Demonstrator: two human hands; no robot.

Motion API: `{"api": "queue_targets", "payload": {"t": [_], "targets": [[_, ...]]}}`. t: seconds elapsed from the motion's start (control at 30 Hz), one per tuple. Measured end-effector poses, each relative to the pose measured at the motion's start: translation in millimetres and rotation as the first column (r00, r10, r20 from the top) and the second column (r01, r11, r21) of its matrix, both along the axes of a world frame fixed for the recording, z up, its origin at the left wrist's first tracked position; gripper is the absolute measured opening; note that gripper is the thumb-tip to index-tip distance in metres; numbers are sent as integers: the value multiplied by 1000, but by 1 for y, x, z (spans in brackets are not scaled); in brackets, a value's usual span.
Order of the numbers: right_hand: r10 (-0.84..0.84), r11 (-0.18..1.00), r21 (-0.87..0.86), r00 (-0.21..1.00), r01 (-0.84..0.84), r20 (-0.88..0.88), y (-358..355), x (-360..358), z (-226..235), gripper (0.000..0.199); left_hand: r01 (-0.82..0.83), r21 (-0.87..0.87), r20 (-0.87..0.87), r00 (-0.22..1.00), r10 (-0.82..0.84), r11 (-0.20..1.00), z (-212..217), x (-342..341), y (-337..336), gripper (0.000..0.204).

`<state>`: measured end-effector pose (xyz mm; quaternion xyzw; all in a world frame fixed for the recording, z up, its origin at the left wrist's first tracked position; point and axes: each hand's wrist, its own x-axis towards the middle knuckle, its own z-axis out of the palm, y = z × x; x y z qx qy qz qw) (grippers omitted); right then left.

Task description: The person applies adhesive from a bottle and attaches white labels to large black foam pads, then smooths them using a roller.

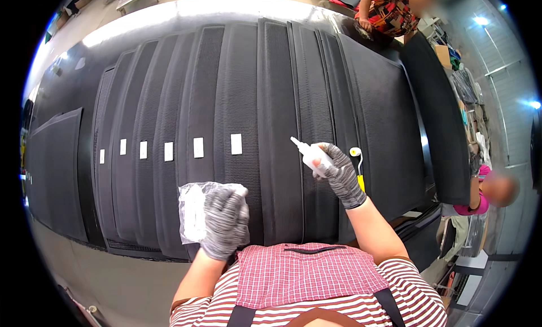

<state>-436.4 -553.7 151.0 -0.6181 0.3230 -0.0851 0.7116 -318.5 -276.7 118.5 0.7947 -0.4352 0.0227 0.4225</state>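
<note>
My left hand (226,221), in a grey knitted glove, is closed on a clear plastic bag (191,215) with white pieces inside. It is over the near part of the black mats. In my right hand (342,176), gloved alike, is a white squeeze bottle (314,157), its thin nozzle pointing up and left. Under both hands lies a row of overlapping black mats (278,101) with ribbed strips. Several of them to the left bear a small white label (236,144). The mat beneath the nozzle shows no label.
Just right of my right hand lies a small roller (355,152) with a yellow handle. More black sheets (56,174) lie at the far left of the dark table (90,56). On the right, two people (389,11) hold a large black panel (437,112) at its ends.
</note>
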Motion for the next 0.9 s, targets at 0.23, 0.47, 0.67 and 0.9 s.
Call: {"api": "queue_targets", "payload": {"t": [0.23,0.47,0.67,0.9], "targets": [[-61,897,-427,989,114,138,-19,24,-13,43,69,55,-66,996,-65,996,-38,-12,-18,33],[-155,951,-248,978,187,141,-19,45,-28,35,47,66,-54,998,-44,997,-38,-12,-19,30],[15,651,-759,999,22,41,-22,51,-48,32,43,47,-53,998,-41,998,-40,-11,-21,28],[97,506,-862,992,24,85,-24,57,-55,32,55,48,-82,995,-51,997,-37,-11,-22,30]]}}
